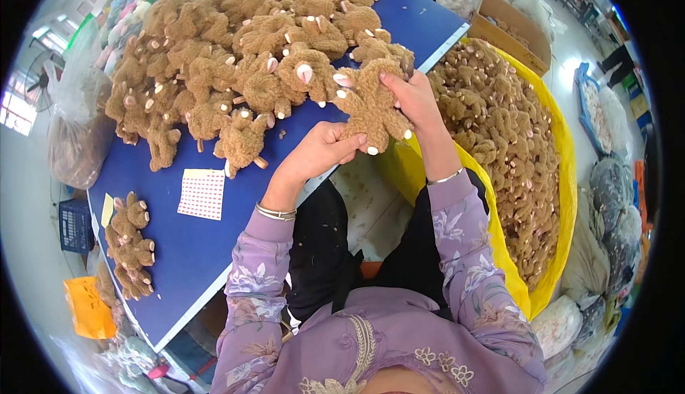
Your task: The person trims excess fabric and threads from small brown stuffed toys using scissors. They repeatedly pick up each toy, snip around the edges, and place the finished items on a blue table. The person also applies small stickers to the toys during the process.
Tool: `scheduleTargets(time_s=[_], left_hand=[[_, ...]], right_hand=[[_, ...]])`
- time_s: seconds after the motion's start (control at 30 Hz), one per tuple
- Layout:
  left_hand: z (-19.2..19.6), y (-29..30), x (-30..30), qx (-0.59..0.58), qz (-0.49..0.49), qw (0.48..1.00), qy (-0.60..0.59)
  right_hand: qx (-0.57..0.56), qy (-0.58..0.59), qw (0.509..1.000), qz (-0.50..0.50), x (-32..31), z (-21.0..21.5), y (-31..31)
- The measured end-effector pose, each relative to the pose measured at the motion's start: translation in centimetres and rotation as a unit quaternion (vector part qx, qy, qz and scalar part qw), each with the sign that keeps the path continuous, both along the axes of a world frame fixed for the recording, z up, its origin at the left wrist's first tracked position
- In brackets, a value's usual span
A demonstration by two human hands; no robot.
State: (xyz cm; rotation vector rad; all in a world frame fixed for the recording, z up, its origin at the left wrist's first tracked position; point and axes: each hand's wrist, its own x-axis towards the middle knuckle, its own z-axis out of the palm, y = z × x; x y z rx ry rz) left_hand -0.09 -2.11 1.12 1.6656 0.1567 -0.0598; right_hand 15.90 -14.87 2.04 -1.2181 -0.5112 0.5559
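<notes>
A brown plush toy skin (374, 105), curly-furred with white paw tips and pinkish ears, is stretched between my two hands just past the table's edge. My left hand (325, 150) pinches one of its lower limbs. On the other side, my right hand (419, 101) grips its upper body, thumb on top. Right behind it lies a big heap of similar brown plush toys (250, 44) on the blue table (189, 244). A sheet of small red-marked stickers (201, 193) rests on the tabletop to the left.
Several plush toys (130, 248) lie in a column at the table's left corner. A yellow-lined container (564, 201) full of brown plush stands at my right, with a cardboard box (524, 46) behind it. Left of the table are a clear plastic bag (80, 119) and a blue crate (75, 224).
</notes>
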Motion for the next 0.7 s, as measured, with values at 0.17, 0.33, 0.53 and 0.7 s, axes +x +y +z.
scheduleTargets(time_s=[0.17,0.33,0.53,0.7], left_hand=[[-0.2,-0.1,-0.1,0.017,0.002,1.0,0.023],[0.2,-0.3,-0.4,0.017,0.029,0.999,-0.019],[0.3,-1.0,0.4,0.017,0.075,0.996,-0.048],[0.5,-0.4,-0.1,0.019,0.055,0.998,-0.015]], right_hand=[[0.007,0.02,1.0,0.016,0.1,0.1,-0.2],[-0.037,-0.05,0.996,0.059,0.7,-0.3,-0.5],[-0.005,-0.057,0.996,0.063,-0.7,0.2,0.5],[-0.037,-0.048,0.996,0.071,-0.8,0.0,0.8]])
